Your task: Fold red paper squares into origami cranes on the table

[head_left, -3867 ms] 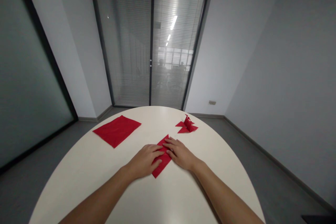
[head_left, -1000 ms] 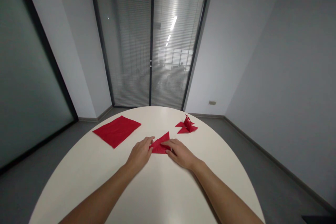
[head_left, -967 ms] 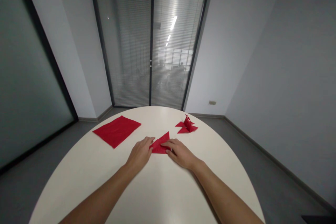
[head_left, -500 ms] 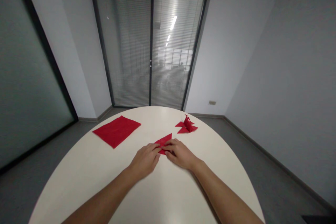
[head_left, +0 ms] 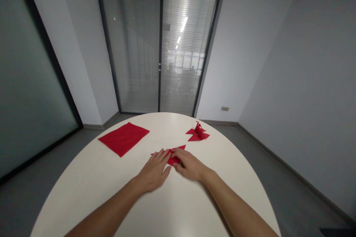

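A piece of folded red paper (head_left: 174, 160) lies on the table in front of me, pointed corners showing past my fingers at its left and upper right. Flat across its left part rests my left hand (head_left: 155, 170), fingers stretched out and thumb apart. My right hand (head_left: 190, 164) holds the right part, with bent fingers on top and the thumb at the near edge. Both hands cover much of the paper, so its exact folds are hidden. Farther off to the right stands a red origami crane (head_left: 198, 132), touched by neither hand.
An unfolded sheet of red paper (head_left: 124, 139) lies flat at the left of the round white table (head_left: 83, 192). Beyond the table's far edge is a glazed door with blinds (head_left: 139, 52). A wall outlet (head_left: 225, 109) sits low on the wall.
The folded paper now lies lower and wider, with a corner showing left of my left hand. My left fingers have flattened and spread over it. The crane and flat sheet have not moved.
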`<state>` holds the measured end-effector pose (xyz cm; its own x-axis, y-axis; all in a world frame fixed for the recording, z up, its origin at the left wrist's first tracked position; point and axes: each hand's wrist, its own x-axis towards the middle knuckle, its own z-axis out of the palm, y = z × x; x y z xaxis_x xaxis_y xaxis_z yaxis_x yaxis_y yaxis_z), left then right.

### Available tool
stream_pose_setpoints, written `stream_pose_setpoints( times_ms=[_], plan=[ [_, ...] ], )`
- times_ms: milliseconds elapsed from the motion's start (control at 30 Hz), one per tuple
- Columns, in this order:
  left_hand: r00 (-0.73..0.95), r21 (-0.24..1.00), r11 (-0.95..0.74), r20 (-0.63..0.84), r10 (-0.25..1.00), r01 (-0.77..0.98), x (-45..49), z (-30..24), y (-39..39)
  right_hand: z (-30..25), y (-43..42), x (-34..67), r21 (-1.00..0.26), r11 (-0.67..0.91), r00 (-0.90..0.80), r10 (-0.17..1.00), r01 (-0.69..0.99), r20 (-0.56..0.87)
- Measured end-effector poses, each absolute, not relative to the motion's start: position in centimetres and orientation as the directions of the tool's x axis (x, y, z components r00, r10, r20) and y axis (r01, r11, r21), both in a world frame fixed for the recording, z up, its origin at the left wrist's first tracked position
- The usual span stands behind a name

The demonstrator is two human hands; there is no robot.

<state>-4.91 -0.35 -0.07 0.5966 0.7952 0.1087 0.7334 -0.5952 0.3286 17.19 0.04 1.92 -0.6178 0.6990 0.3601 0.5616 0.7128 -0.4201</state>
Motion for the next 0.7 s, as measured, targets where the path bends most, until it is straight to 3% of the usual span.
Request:
stream_pose_setpoints(
  times_ms=[167, 333, 467, 700],
  plan=[
    [0.594, 0.314, -0.586, 0.079, 0.800, 0.747, -4.7, 0.4, -0.7, 1.1, 0.1, 17.5, -0.398, 0.549, -0.523, 0.833, 0.735, 0.184],
    [0.524, 0.246, -0.528, 0.086, 0.847, 0.813, -4.4, 0.7, -0.8, 1.8, -0.2, 17.4, -0.348, 0.450, -0.478, 0.878, 0.823, 0.005],
    [0.457, 0.202, -0.484, 0.167, 0.874, 0.851, -4.2, 1.0, -0.9, 2.3, -0.5, 17.2, -0.322, 0.424, -0.452, 0.892, 0.846, -0.014],
    [0.605, 0.278, -0.621, 0.154, 0.781, 0.732, -3.6, 0.5, -1.0, 1.8, -0.5, 17.1, -0.290, 0.398, -0.413, 0.911, 0.871, 0.010]
  ],
)
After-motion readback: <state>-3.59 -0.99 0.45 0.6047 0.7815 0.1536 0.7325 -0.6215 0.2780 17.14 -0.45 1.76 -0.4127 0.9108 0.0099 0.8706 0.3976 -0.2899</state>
